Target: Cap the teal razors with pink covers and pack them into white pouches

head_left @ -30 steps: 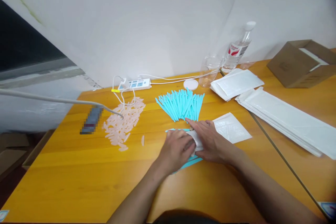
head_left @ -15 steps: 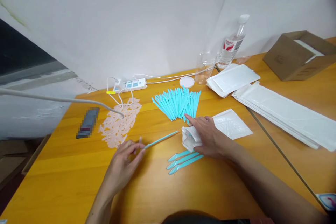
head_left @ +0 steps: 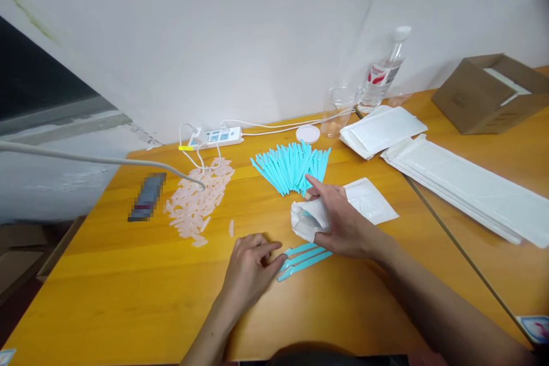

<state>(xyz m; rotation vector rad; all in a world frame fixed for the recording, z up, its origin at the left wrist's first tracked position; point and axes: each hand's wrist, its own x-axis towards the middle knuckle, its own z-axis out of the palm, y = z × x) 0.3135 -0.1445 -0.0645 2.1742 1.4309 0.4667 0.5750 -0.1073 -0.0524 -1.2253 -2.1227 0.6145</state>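
Observation:
My right hand (head_left: 343,220) holds a white pouch (head_left: 305,220) by its sides, its mouth open to the left and something turquoise showing inside. My left hand (head_left: 253,263) is at the left ends of a few turquoise sticks (head_left: 304,266) lying side by side, thumb and forefinger apart at the tips. Behind the pouch lies a fanned pile of turquoise sticks (head_left: 289,166). Pale pink pieces (head_left: 197,197) are spread at the left, and one single pink piece (head_left: 231,228) lies apart, nearer my left hand.
A white padded envelope (head_left: 371,200) lies behind my right forearm, with more envelopes (head_left: 467,183) to the right. Along the wall stand a power strip (head_left: 223,136), a clear cup (head_left: 337,114), a bottle (head_left: 381,77) and a cardboard box (head_left: 480,94). A pixelated dark object (head_left: 147,197) is far left.
My left hand has moved right to the loose turquoise sticks, and the stick it held is no longer in it. The pouch mouth has shifted slightly left and opened wider.

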